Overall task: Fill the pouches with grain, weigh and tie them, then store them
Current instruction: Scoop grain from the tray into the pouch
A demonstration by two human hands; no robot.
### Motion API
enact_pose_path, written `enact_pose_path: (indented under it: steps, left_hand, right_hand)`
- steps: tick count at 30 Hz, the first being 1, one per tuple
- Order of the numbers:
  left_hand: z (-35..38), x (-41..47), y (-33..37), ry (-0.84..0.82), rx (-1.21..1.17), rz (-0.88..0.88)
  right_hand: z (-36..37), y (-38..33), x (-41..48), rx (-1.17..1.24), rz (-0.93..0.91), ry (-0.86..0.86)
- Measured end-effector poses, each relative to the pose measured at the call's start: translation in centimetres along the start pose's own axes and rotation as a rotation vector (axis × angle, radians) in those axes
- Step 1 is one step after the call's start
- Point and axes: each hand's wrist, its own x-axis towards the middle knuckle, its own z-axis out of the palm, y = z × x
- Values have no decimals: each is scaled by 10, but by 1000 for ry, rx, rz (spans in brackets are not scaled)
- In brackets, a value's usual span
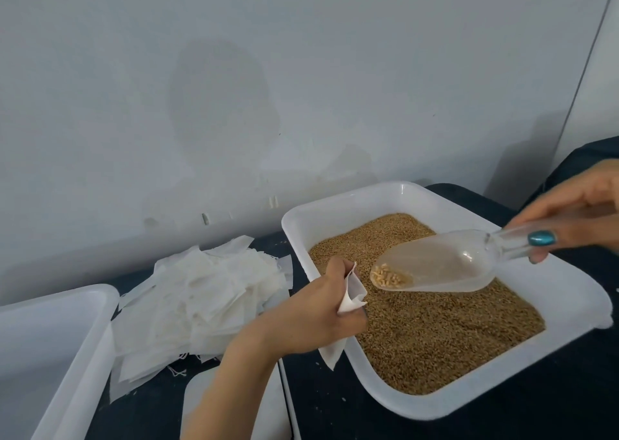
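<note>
Your right grip [576, 212] clamps the scoop [469, 265], its tip just right of the pouch [351, 289] your left grip [311, 319] pinches.

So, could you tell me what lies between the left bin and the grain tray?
In the head view, a heap of empty pouches lies between the bin and grain tray.

Your left hand [311, 315] holds a white pouch [351, 292] mouth-up over the left rim of the tray [345, 198], the clear scoop [442, 265] tilts toward it with a few kernels [390, 276] at its lip above the brown grain [435, 335], and spare pouches [201, 299] lie heaped to the left.
</note>
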Motion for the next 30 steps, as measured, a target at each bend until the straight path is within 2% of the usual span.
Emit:
enact_pose_path:
  steps: [7,14,17,23,28,30]
  left_hand:
    - [4,3,2,2,-6,24]
    - [5,2,3,27,12,42]
    - [3,-1,4,44,-3,48]
    - [-3,-7,4,92,-109,88]
    - [-7,-7,7,131,-170,98]
    - [-8,-6,10,140,-190,80]
  right_hand:
    - [-18,-85,17,-8,29,-96]
    - [-26,-119,32,-77,-69,-89]
    - [-29,-124,30,-71,-89,-139]
    - [-17,-72,27,1,-89,-61]
    - [42,18,34,127,-138,166]
    - [62,59,50,189,-106,223]
